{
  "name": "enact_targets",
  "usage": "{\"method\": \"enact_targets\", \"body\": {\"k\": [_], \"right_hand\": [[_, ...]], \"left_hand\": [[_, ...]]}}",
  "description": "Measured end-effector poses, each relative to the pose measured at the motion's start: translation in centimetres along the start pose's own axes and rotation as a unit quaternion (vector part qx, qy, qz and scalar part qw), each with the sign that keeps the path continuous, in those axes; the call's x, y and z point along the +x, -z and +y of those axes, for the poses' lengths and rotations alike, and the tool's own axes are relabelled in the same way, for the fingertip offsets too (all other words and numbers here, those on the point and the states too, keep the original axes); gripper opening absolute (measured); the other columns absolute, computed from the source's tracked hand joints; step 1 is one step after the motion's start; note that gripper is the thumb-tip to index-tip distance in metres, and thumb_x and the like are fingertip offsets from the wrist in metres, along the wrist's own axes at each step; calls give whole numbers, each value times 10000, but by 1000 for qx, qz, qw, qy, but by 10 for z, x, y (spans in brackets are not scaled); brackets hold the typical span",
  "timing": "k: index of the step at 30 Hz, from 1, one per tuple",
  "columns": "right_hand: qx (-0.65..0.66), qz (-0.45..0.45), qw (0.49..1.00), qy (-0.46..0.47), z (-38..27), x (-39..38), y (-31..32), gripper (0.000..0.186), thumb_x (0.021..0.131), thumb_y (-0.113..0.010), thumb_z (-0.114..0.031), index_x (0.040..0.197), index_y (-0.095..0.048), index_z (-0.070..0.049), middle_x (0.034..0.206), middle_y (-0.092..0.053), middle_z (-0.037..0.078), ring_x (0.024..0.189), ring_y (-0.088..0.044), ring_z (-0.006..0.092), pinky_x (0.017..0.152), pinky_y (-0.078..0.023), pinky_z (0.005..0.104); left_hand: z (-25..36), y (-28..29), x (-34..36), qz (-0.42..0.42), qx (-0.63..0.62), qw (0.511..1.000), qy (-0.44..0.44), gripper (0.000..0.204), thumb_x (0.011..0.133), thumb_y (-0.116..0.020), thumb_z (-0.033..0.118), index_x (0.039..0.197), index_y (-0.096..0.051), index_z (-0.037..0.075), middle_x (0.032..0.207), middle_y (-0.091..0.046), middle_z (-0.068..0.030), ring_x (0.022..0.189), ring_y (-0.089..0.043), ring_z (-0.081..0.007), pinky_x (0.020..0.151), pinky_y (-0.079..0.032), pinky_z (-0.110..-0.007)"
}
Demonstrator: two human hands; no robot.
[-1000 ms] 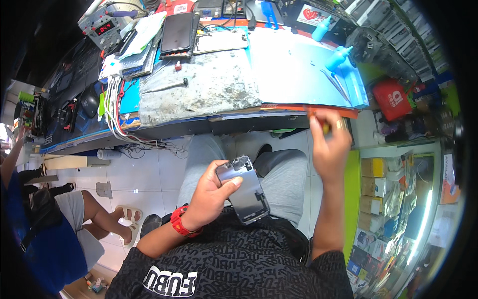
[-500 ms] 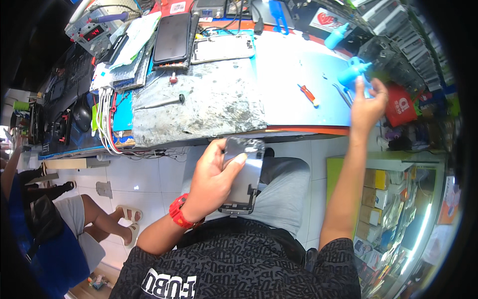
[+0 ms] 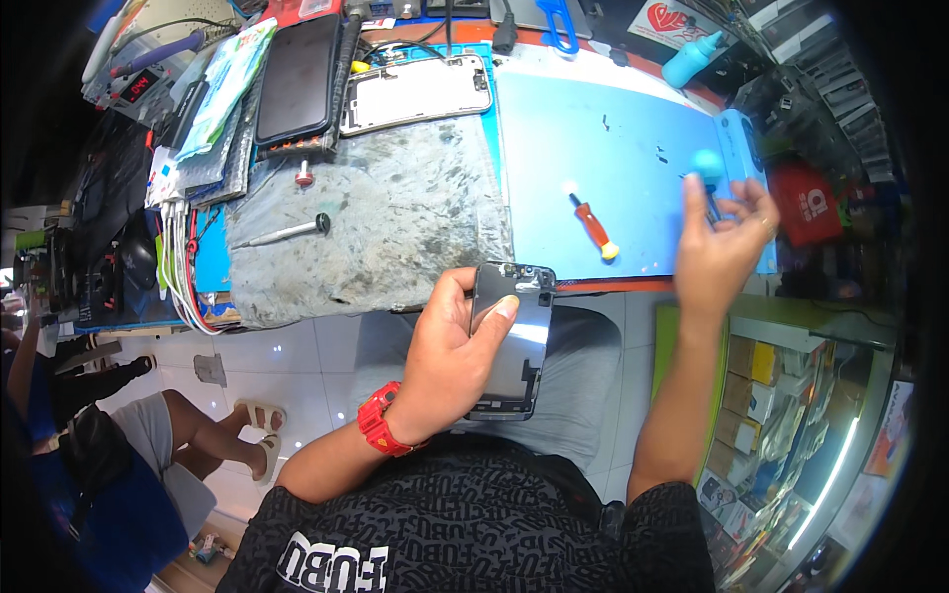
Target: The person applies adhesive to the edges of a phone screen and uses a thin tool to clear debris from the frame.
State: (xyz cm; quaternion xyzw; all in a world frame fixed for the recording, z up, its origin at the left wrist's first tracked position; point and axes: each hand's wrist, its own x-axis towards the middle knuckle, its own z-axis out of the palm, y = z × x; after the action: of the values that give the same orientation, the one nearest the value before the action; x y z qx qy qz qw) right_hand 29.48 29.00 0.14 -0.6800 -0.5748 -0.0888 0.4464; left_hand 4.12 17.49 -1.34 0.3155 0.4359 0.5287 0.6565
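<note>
My left hand [image 3: 450, 351] grips a dark opened phone body [image 3: 514, 341] over my lap, just below the bench's front edge. A red watch sits on that wrist. My right hand [image 3: 722, 242] is raised at the right end of the blue work mat [image 3: 593, 148], its fingers closed on a blue-topped screwdriver [image 3: 706, 170]. An orange-handled screwdriver [image 3: 593, 225] lies on the mat to the left of that hand.
A worn grey mat [image 3: 376, 222] holds a metal tool [image 3: 287, 232]. Behind it lie a black phone [image 3: 297, 79] and a phone frame [image 3: 415, 91]. Cables hang at the left edge [image 3: 178, 257]. A seated person's legs [image 3: 198, 425] are at lower left; shelves of boxes [image 3: 781, 395] stand right.
My right hand moved from the bench's front edge up and right and took the blue-topped screwdriver. The orange screwdriver was left on the mat. My left hand turned the phone more upright.
</note>
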Motion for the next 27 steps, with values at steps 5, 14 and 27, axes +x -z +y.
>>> {"method": "enact_targets", "body": {"k": [5, 14, 27], "right_hand": [[31, -78, 996, -4, -7, 12, 10, 673, 890, -877, -184, 1469, -584, -6, 1338, -634, 182, 1101, -650, 311, 981, -511, 471], [-109, -218, 956, 163, -8, 38, 17, 431, 904, -801, -112, 1331, -753, -74, 1379, -629, 183, 1284, -582, 385, 1110, -475, 491], [80, -379, 915, 114, -84, -31, 41, 162, 876, -773, -59, 977, -671, 16, 955, -708, 192, 901, -694, 422, 820, -549, 510]], "left_hand": [[3, 1, 5, -23, 0, 1000, 1, 250, 1094, -602, -5, 1307, -482, -59, 1209, -692, -112, 1069, -646, -87, 944, -543, -277], [0, 0, 8, -26, -1, 999, -26, 270, 1087, -611, -3, 1316, -481, -63, 1236, -681, -115, 1095, -628, -88, 970, -533, -288], [1, 1, 0, 1, -27, 999, -20, 264, 1089, -600, -13, 1317, -474, -57, 1221, -684, -119, 1063, -639, -87, 940, -545, -279]]}}
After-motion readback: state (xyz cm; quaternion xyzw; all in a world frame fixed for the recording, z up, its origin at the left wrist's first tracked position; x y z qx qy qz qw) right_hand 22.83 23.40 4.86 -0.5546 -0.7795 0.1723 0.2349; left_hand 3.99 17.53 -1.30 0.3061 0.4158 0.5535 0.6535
